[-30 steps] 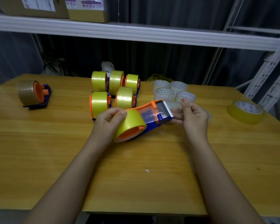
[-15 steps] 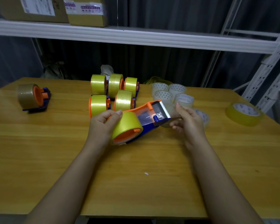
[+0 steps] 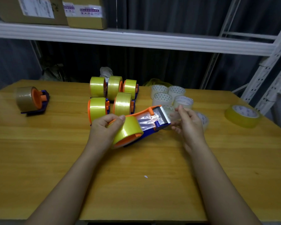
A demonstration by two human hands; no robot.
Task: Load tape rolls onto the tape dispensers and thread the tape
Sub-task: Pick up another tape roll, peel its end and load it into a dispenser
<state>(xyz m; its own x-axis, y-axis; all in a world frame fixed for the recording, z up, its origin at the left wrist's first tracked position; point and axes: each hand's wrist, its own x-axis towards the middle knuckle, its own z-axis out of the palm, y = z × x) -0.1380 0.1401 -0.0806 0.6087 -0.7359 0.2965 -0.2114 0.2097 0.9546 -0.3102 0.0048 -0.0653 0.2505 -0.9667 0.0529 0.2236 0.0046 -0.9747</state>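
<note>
- The left hand (image 3: 104, 129) curls round the yellow roll (image 3: 128, 129) on the dispenser (image 3: 149, 130), held tilted just above the tabletop (image 3: 55, 151) near its middle.
- The right hand (image 3: 190, 125) is at the toothed blade end; its grip appears to pinch the clear tape (image 3: 173, 116) past the blade, though the film is hard to see.
- Five loaded dispensers (image 3: 110, 96) stand just beyond, loose rolls (image 3: 170, 96) far right, a brown one (image 3: 31, 99) far left.
- Open wood lies toward the near edge.
</note>
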